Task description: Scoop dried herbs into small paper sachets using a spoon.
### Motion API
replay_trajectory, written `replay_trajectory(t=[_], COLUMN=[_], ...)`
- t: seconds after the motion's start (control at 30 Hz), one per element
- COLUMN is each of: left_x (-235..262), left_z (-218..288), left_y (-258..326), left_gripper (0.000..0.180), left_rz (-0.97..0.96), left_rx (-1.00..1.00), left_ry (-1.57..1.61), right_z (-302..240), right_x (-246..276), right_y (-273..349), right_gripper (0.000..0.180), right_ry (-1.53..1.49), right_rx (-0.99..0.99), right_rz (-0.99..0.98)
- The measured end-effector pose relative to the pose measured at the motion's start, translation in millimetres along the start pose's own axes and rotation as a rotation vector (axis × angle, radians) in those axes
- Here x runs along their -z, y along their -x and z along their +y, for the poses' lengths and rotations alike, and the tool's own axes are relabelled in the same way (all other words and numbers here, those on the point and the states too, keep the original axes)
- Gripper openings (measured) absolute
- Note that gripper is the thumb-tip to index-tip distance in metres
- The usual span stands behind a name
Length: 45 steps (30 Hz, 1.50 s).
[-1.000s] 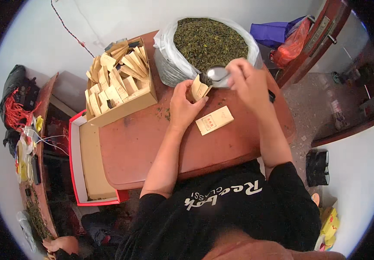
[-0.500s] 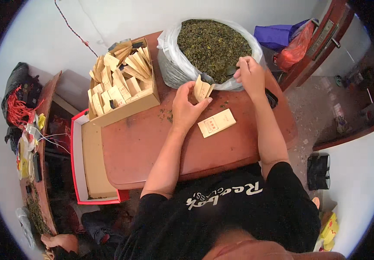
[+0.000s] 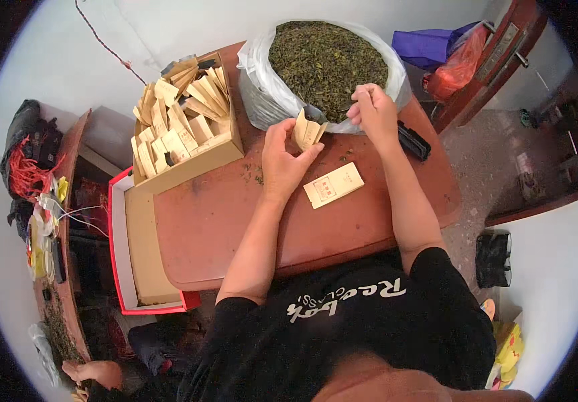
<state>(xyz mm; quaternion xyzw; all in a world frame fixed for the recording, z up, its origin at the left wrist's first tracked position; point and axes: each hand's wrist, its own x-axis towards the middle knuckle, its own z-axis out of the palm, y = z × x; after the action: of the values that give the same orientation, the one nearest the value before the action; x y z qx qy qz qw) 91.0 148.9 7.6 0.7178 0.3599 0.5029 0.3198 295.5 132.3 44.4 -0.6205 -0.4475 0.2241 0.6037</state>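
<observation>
1. The left hand (image 3: 281,161) rested on the reddish-brown table (image 3: 235,221), its fingers curled and thumb raised, pinching a small tan paper packet (image 3: 307,130) by its lower part and holding it upright with the open mouth facing up.
2. The packet stood just in front of the big clear plastic bag of dried green leaves (image 3: 326,60), touching or nearly touching the bag's wall.
3. The right hand (image 3: 371,110) was at the bag's near rim, just beside the packet; its fingers were bunched tightly together. What they held, if anything, could not be told.
4. A flat pale packet (image 3: 334,185) lay on the table near the left hand and below the right wrist, touched by neither hand.
5. A few loose leaf crumbs (image 3: 254,175) lay scattered on the table by the left hand.
6. A cardboard box (image 3: 185,134) full of upright tan packets sat at the table's far left corner, well apart from both hands.
</observation>
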Motion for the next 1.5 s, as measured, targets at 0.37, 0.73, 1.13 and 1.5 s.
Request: replay_trajectory(t=[0.37, 0.73, 1.13, 1.5], left_x=[-2.0, -1.3, 3.8, 7.6], left_z=[-11.2, -9.1, -4.0, 1.4], left_y=[1.3, 2.0, 3.3, 1.1], left_gripper=[0.058, 0.06, 0.059, 0.054], left_rz=[0.01, 0.01, -0.003, -0.002], left_rx=[-0.041, -0.062, -0.064, -0.021], left_ry=[-0.008, -0.076, -0.114, -0.024], right_z=[-11.9, -52.2, -71.8, -65.6], right_x=[28.8, 11.2, -0.3, -2.4], right_y=[6.7, 37.6, 55.8, 63.0], right_gripper=[0.025, 0.023, 0.016, 0.017], right_ry=[-0.293, -0.093, 0.488, 0.272], right_rx=[-0.04, 0.061, 0.709, 0.614], right_rz=[0.005, -0.155, -0.069, -0.099])
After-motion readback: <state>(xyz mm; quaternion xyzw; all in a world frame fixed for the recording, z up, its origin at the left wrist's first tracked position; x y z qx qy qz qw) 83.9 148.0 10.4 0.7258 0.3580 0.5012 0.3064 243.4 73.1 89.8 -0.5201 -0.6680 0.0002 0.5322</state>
